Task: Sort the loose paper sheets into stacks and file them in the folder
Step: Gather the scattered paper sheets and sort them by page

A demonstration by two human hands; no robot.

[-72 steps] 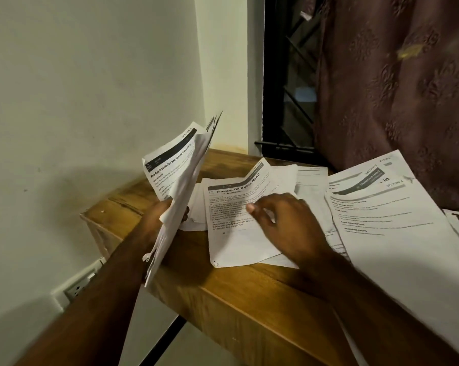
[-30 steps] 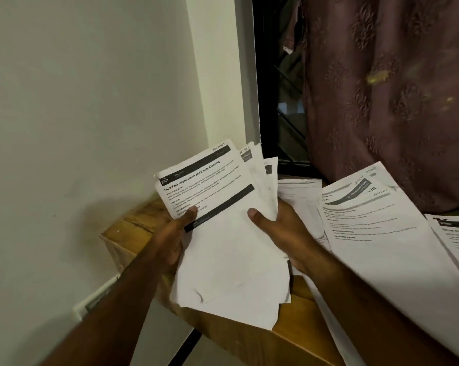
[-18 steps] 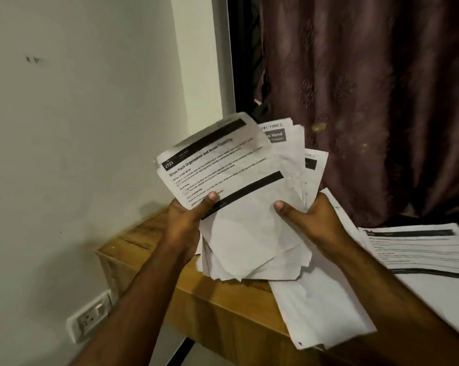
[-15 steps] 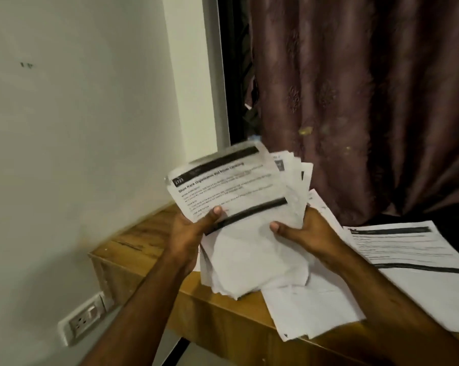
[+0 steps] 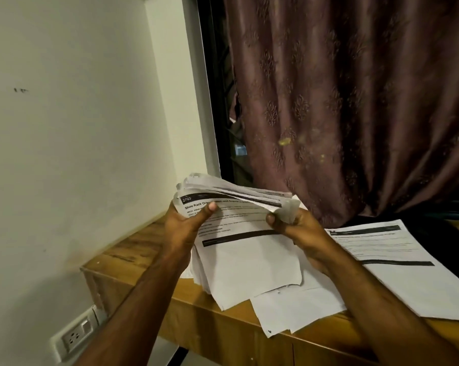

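Sheets (image 5: 245, 249) sit bunched above the desk (image 5: 133, 256), top edges curling away. The left hand (image 5: 186, 228) and right hand (image 5: 299, 231) each pinch a side, thumbs on top.

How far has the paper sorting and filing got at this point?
Done: a bundle of sheets has been gathered. In hand: left hand and right hand grip it over the wooden table. Left: loose sheets lie unsorted on the table beside and beneath the bundle, and no folder is in view, so filing has not begun.
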